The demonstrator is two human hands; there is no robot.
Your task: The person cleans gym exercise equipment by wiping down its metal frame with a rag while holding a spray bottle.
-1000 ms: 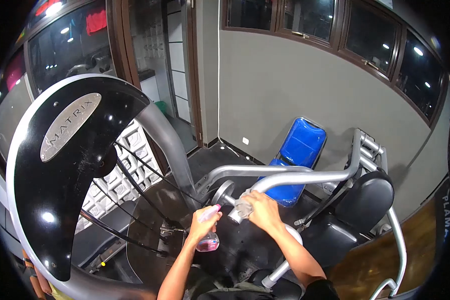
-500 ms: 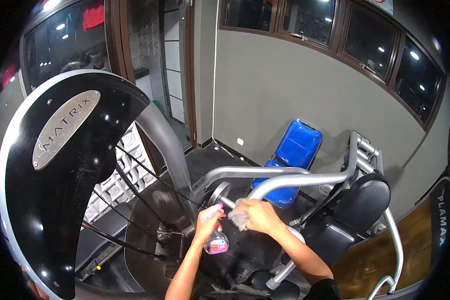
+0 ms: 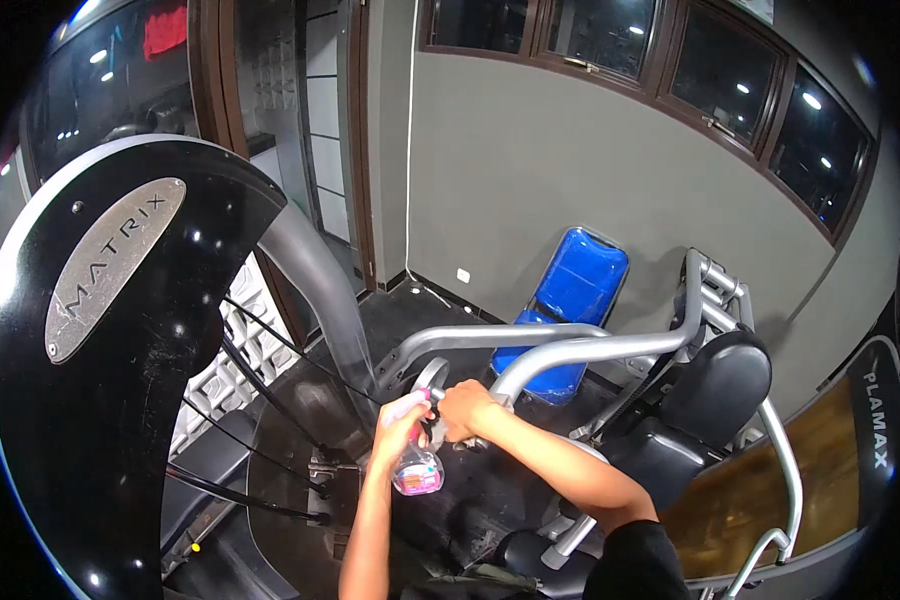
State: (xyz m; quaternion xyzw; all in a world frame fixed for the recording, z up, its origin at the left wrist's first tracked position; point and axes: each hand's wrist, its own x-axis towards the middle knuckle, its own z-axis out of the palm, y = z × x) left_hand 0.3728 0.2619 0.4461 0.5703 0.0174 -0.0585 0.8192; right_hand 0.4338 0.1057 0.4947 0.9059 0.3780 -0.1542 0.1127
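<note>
My left hand is closed around the neck of a clear spray bottle with a pink-and-white trigger head and a colourful label. To its right, my right hand is wrapped over the handle of the exercise machine, close to a round silver end disc. A grey cloth shows only in part under the right hand's fingers. Most of the cloth and of the handle is hidden by that hand. The spray head sits almost against the right fingers.
A large black machine housing stands at the left, with cables running from it. Silver tubular arms cross in front of me. A black padded seat is at the right, and a blue folded chair leans at the wall.
My right hand has slid left along the handle towards the round disc and the spray bottle, covering most of the cloth. The whole view has shifted slightly.
</note>
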